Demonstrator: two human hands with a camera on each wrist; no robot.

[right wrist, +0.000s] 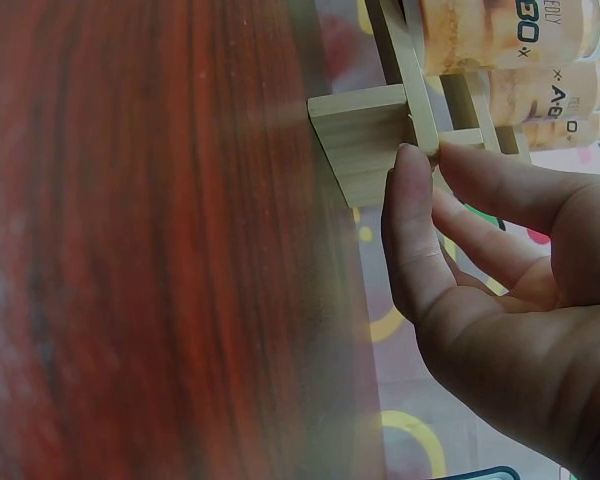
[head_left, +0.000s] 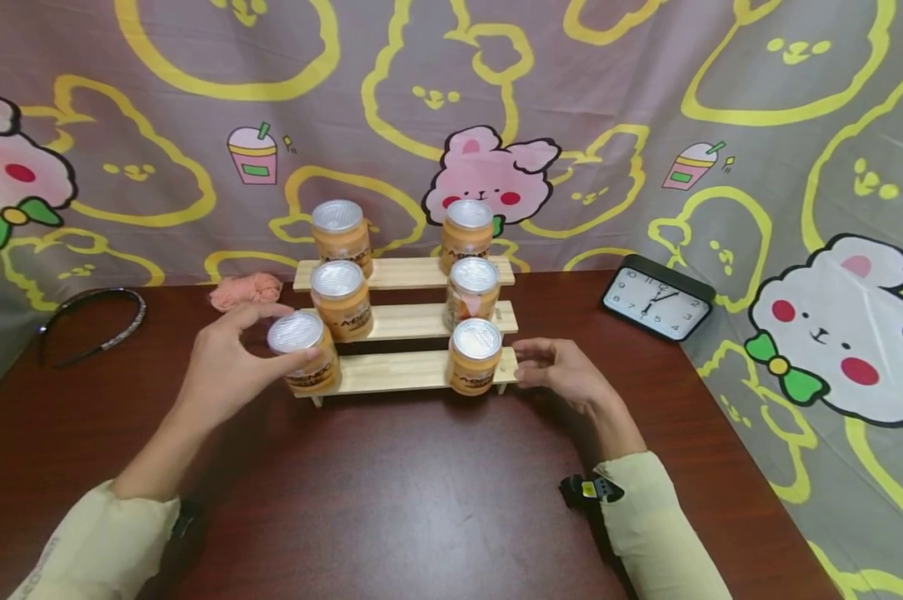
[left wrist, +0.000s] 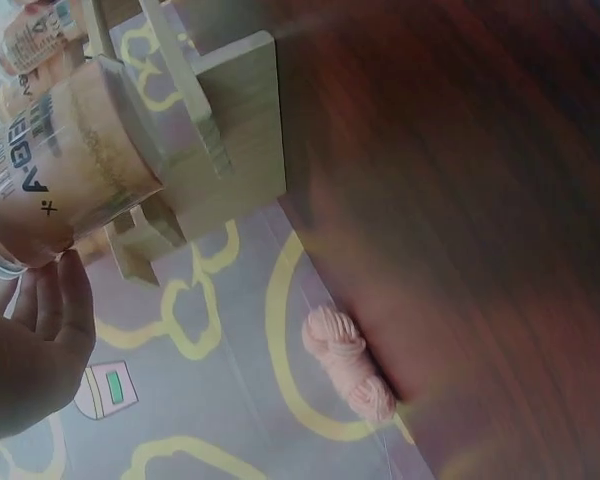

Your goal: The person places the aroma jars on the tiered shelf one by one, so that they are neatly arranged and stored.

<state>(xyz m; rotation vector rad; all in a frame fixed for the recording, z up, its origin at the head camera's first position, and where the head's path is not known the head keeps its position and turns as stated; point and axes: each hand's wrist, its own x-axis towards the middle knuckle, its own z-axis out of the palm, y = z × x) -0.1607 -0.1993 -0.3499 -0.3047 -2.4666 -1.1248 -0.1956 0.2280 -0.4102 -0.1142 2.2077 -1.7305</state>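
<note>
Item 1: your left hand (head_left: 230, 362). Its fingers and thumb are curled round the silver-lidded jar (head_left: 304, 350) at the left end of the lowest step of the wooden stepped rack (head_left: 406, 372); the jar leans slightly toward your hand. In the left wrist view the jar (left wrist: 65, 170) fills the upper left, your fingers (left wrist: 65, 300) against its lid end.

Item 2: your right hand (head_left: 564, 371). Fingers loosely bent and a little apart, gripping nothing; the thumb tip touches the right end of the rack's lowest step, as the right wrist view shows (right wrist: 420, 170).

Item 3: five further jars on the rack, lids up. One on the lowest step at right (head_left: 476, 356), two on the middle step (head_left: 341, 298) (head_left: 472, 292), two on the top step (head_left: 341, 236) (head_left: 467, 235).

Item 4: dark red bench (head_left: 421, 500), carrying the rack.

Item 5: pink yarn bundle (head_left: 246, 290), behind your left hand.

Item 6: black headband (head_left: 92, 323), far left.

Item 7: black-framed clock (head_left: 657, 297), right of the rack.
</note>
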